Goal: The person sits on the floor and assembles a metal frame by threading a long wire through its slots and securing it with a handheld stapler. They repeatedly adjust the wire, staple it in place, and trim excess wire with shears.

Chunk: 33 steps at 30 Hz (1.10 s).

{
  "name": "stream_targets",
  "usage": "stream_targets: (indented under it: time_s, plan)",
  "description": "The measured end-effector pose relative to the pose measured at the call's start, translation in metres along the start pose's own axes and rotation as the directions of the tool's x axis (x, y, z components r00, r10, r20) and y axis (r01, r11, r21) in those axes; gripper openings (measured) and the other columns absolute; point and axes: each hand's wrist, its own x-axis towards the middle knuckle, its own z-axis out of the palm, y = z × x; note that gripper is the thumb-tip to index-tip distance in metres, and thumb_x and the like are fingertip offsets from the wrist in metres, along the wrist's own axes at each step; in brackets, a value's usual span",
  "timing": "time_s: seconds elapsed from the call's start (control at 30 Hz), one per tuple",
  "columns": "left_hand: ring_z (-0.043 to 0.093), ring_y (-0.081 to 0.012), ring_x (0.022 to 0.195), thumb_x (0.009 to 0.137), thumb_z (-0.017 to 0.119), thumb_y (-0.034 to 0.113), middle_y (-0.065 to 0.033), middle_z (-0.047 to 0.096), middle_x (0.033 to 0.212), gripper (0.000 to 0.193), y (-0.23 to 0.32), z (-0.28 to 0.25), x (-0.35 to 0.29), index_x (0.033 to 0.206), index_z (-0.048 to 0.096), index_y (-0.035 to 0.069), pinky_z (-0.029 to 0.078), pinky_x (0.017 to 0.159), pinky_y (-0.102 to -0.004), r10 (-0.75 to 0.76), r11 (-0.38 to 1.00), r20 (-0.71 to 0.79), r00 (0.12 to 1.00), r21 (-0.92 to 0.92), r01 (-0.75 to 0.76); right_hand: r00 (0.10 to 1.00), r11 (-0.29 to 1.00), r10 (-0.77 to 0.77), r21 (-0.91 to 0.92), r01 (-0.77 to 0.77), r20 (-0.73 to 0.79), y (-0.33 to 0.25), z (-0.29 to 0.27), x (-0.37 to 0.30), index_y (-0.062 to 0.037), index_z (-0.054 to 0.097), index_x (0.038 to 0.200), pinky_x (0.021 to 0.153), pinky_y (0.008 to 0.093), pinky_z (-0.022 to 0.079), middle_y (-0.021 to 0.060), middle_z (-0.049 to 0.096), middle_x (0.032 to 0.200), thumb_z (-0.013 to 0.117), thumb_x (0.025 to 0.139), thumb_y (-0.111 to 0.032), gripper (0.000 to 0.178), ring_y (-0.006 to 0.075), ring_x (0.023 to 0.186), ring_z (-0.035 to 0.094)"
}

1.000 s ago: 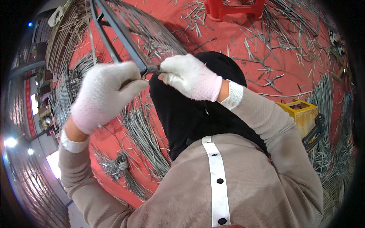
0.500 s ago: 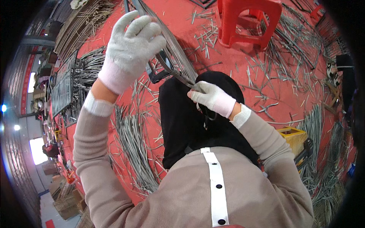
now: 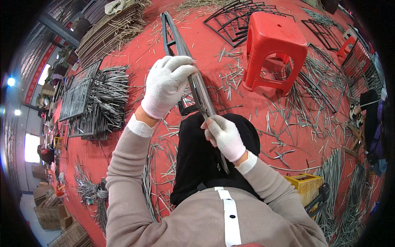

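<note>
A long, narrow black metal frame, covered along one side with grey flat strips, leans from the floor up toward my knees. My left hand, in a white knit glove, curls its fingers over the strips at the frame's middle. Closed around a grey strip near the frame's close end is my gloved right hand. The strip's loose tail hangs over my black trousers. The left palm hides part of the frame.
A red plastic stool stands beyond the frame to the right. Black frames lie at the back. Grey strip offcuts litter the red floor. Pliers and a yellow box are at my right; stacked panels lie left.
My left hand has come down from its raised, spread-finger position onto the strips. My right hand has shifted slightly nearer to me and right. The view has tilted, showing more of the stool.
</note>
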Motion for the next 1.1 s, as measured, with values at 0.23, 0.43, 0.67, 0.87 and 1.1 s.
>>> stream_targets:
  time_s: [0.23,0.43,0.67,0.87,1.1]
  plan:
    - [0.067,-0.0295,0.103,0.078,0.076,0.001,-0.004,0.072,0.119,0.024,0.001,0.0,-0.011,0.101,0.075,0.01,0.054,0.086,-0.0405,0.114,0.984,0.163,0.98,0.121,-0.135,0.975,0.877,-0.199,-0.461,0.134,-0.095,0.038,-0.009,-0.019,-0.0032,0.068,0.099,0.059,0.0324,0.047,0.0113,0.06,0.069,0.062,0.104,-0.016,0.015,0.0161,0.062,0.059]
    - [0.063,-0.0227,0.1,0.085,0.076,0.002,-0.0095,0.063,0.113,0.037,0.009,-0.002,-0.044,0.122,0.074,0.007,0.052,0.086,-0.0341,-0.194,0.941,0.216,0.957,-0.237,0.244,0.964,0.863,-0.247,-0.474,0.172,-0.1,0.056,-0.01,-0.027,-0.004,0.067,0.096,0.062,0.0365,0.047,0.0119,0.061,0.073,0.065,0.102,-0.019,0.016,0.0239,0.066,0.062]
    - [0.057,-0.0283,0.105,0.08,0.08,0.012,-0.0076,0.06,0.107,0.053,0.028,0.014,-0.072,0.132,0.07,0.011,0.036,0.116,-0.0486,-0.13,0.966,0.181,0.975,-0.198,0.166,0.589,0.428,-0.752,-0.461,0.777,0.294,-0.007,-0.003,-0.019,-0.0033,0.063,0.092,0.104,0.0431,0.044,0.0146,0.065,0.118,0.062,0.104,-0.024,0.024,0.0327,0.112,0.061]
    - [0.061,-0.0234,0.091,0.079,0.081,0.01,0.001,0.058,0.08,0.059,0.033,0.026,-0.075,0.136,0.07,0.016,0.035,0.119,-0.0537,-0.123,0.979,0.132,0.984,-0.147,0.142,0.745,0.713,-0.66,-0.23,0.663,0.101,0.017,0.008,-0.012,-0.0021,0.056,0.098,0.092,0.0375,0.044,0.0129,0.057,0.099,0.054,0.109,-0.027,0.027,0.0286,0.095,0.056]
    - [0.061,-0.0231,0.089,0.077,0.081,0.01,0.0008,0.057,0.078,0.055,0.026,0.036,-0.079,0.13,0.074,0.016,0.039,0.115,-0.0532,-0.115,0.985,0.128,0.985,-0.115,0.13,0.69,0.619,-0.714,-0.351,0.703,0.121,0.041,0.002,0.002,-0.0027,0.054,0.094,0.089,0.0404,0.046,0.0121,0.055,0.092,0.055,0.109,-0.029,0.03,0.0313,0.094,0.058]
